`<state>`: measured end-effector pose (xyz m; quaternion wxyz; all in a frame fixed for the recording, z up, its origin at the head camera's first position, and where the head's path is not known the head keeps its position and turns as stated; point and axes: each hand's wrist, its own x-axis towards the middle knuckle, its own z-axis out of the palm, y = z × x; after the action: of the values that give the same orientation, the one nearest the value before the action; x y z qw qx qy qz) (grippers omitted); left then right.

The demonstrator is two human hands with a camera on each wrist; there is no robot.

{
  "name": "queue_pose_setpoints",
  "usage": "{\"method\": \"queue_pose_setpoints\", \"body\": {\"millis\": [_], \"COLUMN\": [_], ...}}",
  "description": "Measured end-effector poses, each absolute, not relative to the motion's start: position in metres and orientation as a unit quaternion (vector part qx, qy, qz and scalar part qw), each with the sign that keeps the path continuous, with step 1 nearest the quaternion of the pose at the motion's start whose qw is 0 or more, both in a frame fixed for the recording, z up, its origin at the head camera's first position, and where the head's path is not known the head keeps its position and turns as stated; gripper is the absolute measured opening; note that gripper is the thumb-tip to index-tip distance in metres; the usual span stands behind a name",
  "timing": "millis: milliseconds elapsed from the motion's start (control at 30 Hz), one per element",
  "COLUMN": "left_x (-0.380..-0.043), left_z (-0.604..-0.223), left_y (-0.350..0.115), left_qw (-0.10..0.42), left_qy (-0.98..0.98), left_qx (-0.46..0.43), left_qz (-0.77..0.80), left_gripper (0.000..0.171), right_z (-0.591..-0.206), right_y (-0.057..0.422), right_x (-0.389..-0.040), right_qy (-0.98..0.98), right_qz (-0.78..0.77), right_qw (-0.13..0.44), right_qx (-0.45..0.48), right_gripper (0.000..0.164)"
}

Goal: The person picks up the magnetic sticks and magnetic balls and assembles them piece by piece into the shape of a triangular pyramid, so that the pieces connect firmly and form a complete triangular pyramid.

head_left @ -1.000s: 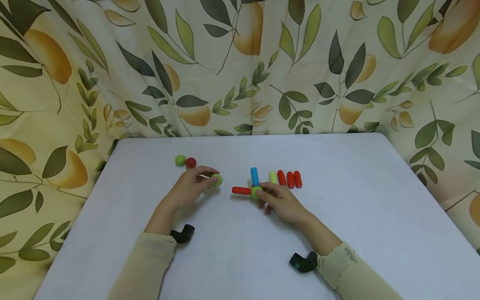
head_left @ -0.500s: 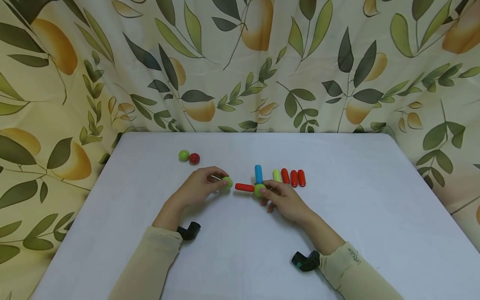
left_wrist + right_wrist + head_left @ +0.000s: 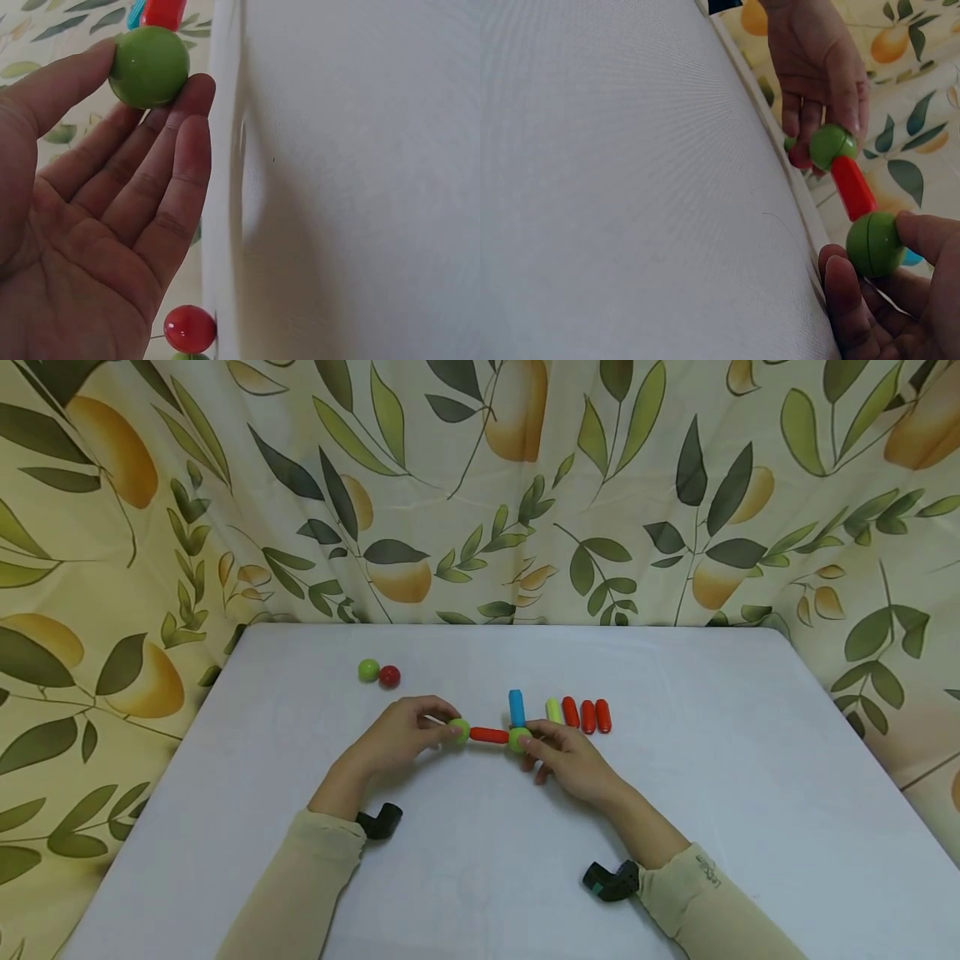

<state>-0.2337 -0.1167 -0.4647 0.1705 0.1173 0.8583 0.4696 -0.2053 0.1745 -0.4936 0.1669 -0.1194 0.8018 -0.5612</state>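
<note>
Between thumb and fingers my left hand [image 3: 401, 733] pinches a green ball [image 3: 150, 67], which meets the left end of a red rod [image 3: 489, 736]. The rod's other end joins a second green ball [image 3: 874, 244], pinched by my right hand [image 3: 573, 762]. From that second ball a blue rod [image 3: 517, 707] points away toward the back of the table. In the right wrist view the red rod bridges the two balls. Whether the left ball is pushed fully onto the rod, I cannot tell.
A loose green ball [image 3: 368, 671] and a red ball [image 3: 389, 677] lie side by side at the back left. Beyond my right hand, a yellow-green rod [image 3: 553, 710] and several red rods [image 3: 587, 716] lie in a row on the white table [image 3: 480, 877]. A patterned curtain [image 3: 480, 485] hangs behind.
My left hand has moved right, bringing its green ball from a gap away up against the red rod's free end. My right hand keeps its hold on the other ball.
</note>
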Motion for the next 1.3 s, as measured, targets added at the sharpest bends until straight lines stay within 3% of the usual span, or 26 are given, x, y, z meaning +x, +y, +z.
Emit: {"method": "queue_pose_setpoints", "body": {"millis": [667,933,1300], "left_x": [-0.233,-0.235,-0.235], "left_z": [-0.478,-0.482,-0.484], "left_y": [-0.118,-0.12,-0.121], "left_qw": [0.189,0.202,0.201], "left_qy": [0.858,0.841,0.846], "left_qx": [0.145,0.162,0.153], "left_qz": [0.456,0.475,0.469], "left_gripper": [0.018,0.019,0.017], "right_z": [-0.495,-0.492,-0.495], "right_y": [0.174,0.174,0.173], "right_x": [-0.203,-0.205,-0.207], "right_qy": [0.79,0.793,0.813], "right_qz": [-0.581,-0.579,-0.557], "right_qw": [0.163,0.156,0.146], "right_qx": [-0.109,-0.106,-0.088], "right_gripper": [0.046,0.032,0.034]}}
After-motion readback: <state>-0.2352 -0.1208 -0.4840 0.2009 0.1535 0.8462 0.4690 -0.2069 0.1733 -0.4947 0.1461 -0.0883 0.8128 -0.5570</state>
